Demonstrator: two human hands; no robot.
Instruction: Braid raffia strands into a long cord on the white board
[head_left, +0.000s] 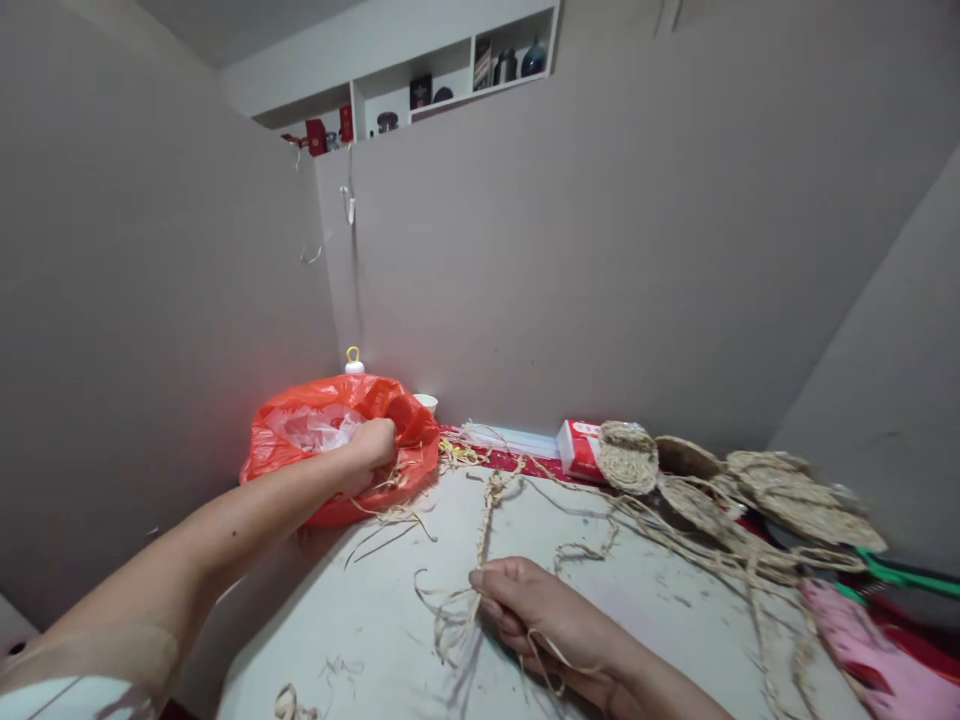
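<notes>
My left hand (373, 447) reaches into the mouth of a red plastic bag (281, 455), and its fingers are hidden inside among straw strands. A white inner bag (315, 428) shows in the opening. Lower in the view, my right hand (536, 610) pinches the near end of a braided straw cord (487, 515) between thumb and fingers. Loose strands (454, 625) fan out below the pinch and past the palm. From there the braid runs away from me across the white table (637, 620) and joins a longer cord towards the right.
Several woven straw pieces (628, 458) lie at the right beside a red-and-white packet (579, 450). A white cup (426, 402) and a white lid with a yellow loop (355, 364) stand behind the bag. Pink cloth (877, 650) lies at the right edge. Grey panels (585, 250) enclose the table.
</notes>
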